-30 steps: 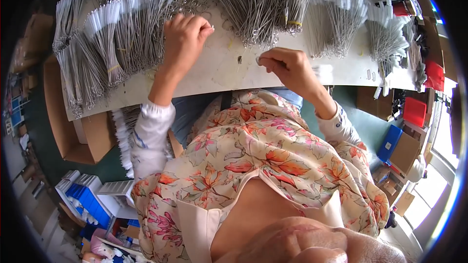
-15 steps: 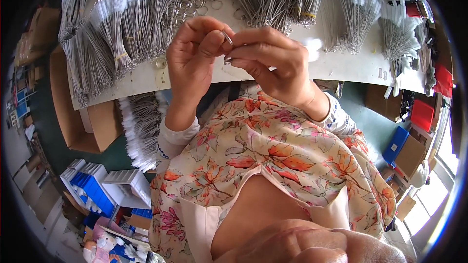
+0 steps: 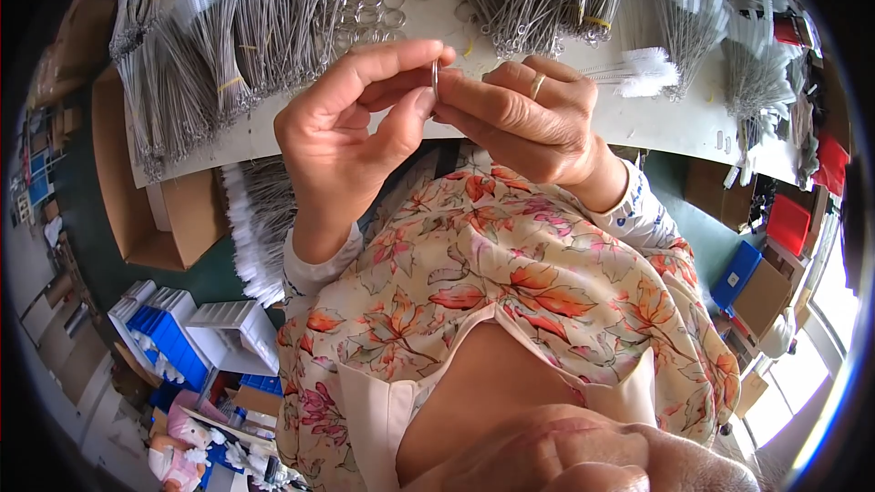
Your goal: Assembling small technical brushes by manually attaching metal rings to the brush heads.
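Just over the front edge of the table, my two hands meet at the fingertips. My left hand [image 3: 351,132] pinches a thin silver metal ring [image 3: 436,82] between thumb and forefinger; the ring is seen nearly edge-on. My right hand [image 3: 533,114] is closed, its fingertips touching the ring's right side. From behind this hand, thin wire stems run right to the white bristles of wire brushes [image 3: 645,73], which appear to be held in it. Their other ends are hidden by my fingers, so I cannot tell whether they are on the ring.
Bundles of wire brushes [image 3: 219,36] cover the table's left side, with more bundles [image 3: 519,0] at the back and right. Loose metal rings [image 3: 374,5] lie between them. A cardboard box [image 3: 155,210] stands below the table's left edge, near white and blue bins [image 3: 232,337].
My left hand has shifted left and lower, turning the ring upright. My right hand has rolled over, and the white bristles beside it, blurred before, now show clearly farther right.
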The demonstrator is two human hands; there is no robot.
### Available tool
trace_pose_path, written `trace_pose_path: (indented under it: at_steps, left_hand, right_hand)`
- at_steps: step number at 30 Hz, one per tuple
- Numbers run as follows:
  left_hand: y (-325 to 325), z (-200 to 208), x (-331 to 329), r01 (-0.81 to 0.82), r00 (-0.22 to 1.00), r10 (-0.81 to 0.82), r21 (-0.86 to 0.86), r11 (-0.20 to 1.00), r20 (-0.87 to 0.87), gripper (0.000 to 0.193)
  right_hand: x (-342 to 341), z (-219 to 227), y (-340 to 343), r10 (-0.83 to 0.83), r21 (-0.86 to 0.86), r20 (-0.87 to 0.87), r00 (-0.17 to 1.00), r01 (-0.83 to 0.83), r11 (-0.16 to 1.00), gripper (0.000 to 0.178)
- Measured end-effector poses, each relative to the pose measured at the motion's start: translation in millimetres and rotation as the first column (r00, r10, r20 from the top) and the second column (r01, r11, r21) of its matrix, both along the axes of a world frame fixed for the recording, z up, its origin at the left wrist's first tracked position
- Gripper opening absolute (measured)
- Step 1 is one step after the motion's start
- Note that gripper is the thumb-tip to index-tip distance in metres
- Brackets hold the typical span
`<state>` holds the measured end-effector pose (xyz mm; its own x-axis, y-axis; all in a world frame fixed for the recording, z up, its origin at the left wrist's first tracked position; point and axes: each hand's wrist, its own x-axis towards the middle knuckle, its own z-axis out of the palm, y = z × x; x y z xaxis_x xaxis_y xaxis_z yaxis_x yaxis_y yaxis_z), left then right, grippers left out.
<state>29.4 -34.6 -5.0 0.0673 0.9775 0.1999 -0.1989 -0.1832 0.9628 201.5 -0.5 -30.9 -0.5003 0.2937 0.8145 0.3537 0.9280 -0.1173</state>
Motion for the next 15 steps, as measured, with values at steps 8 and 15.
trace_pose_path:
  at_steps: [8, 15]
  left_hand:
    - [-3.5, -12.9, 6.4, -0.157, 0.982, 0.178, 0.266, 0.951, -0.059, 0.031]
    - [11.1, -21.5, 3.3, -0.106, 0.823, 0.451, 0.686, 0.720, -0.346, 0.034]
  right_hand:
    - [-3.7, 5.1, 4.4, 0.078, -0.108, -0.056, 0.995, -0.084, 0.991, 0.018]
    - [5.5, 30.4, -10.4, 0.049, -0.802, -0.474, 0.879, -0.455, 0.387, 0.007]
